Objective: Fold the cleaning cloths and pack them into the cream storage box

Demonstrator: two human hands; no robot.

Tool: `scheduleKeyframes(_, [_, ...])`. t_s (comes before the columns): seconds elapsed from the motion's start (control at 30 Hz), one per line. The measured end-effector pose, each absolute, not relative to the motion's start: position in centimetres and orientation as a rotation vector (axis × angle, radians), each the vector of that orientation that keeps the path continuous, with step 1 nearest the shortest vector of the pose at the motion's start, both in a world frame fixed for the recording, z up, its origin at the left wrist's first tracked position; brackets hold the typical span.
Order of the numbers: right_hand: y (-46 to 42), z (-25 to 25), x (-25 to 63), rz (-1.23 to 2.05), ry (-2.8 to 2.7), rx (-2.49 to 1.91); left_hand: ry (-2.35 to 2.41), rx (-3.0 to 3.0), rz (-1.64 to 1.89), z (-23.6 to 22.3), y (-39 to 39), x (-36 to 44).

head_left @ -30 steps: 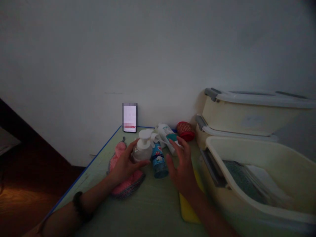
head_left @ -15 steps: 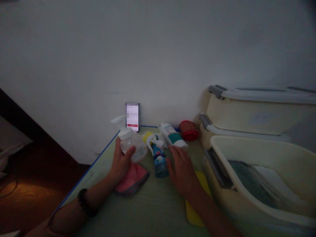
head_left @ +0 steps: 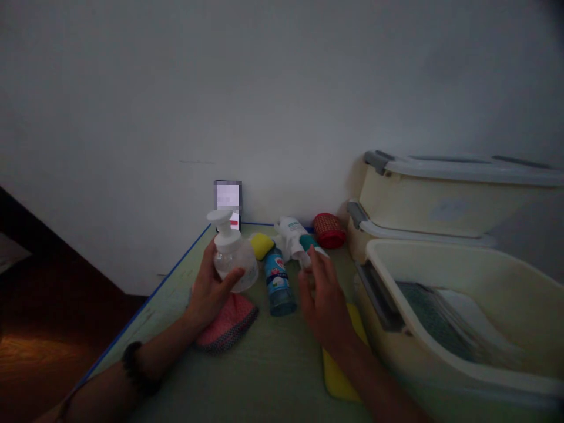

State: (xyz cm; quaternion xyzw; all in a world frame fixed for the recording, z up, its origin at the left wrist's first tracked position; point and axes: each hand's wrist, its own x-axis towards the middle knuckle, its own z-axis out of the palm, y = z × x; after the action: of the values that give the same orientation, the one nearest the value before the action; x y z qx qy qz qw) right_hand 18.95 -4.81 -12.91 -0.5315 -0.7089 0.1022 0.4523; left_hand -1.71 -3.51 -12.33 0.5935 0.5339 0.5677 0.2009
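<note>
My left hand (head_left: 211, 288) is wrapped round a clear, round-bodied pump bottle (head_left: 235, 261) with a white pump top, held roughly upright above the table. Below it lies a pink cloth (head_left: 229, 323) with a dark patterned edge. My right hand (head_left: 324, 294) has its thumb and fingers closed at the end of a white trigger spray head (head_left: 294, 248); the exact grip is partly hidden. Left of that hand a blue bottle (head_left: 279, 285) lies on the table, its neck pointing away. Behind the spray head rests a white and green bottle (head_left: 293, 227), partly covered.
A yellow sponge (head_left: 261, 246) lies beyond the blue bottle, and a red woven basket (head_left: 329, 230) stands by the wall. A phone (head_left: 228, 197) leans there too. Under my right forearm is a yellow flat item (head_left: 337, 373). Cream storage bins (head_left: 383, 282) occupy the right side.
The pump bottle has gone from tilted to nearly upright in my left hand. The white spray head has moved right, off the blue bottle, to my right fingers, which have closed.
</note>
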Motion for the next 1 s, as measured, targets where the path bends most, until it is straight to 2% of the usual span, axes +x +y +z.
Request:
scheduleKeyframes(0.13, [-5.0,-12.8,19.0,0.185,-1.906,-1.288,1.481,1.675,1.569,-12.3,-3.4,-1.6])
scheduleKeyframes(0.33, [-5.2,-12.2,18.8,0.404,-2.035,-1.340,1.454,1.669,1.555,-12.9,-3.2,-1.7])
scheduleKeyframes(0.63, [-5.3,-12.2,18.8,0.532,-2.033,-1.447,1.457,1.678,1.556,-12.7,-3.2,-1.8])
scheduleKeyframes(1.0, [-5.0,-12.6,18.8,0.316,-1.906,-1.382,1.336,1.687,1.521,-14.0,-2.6,-1.8])
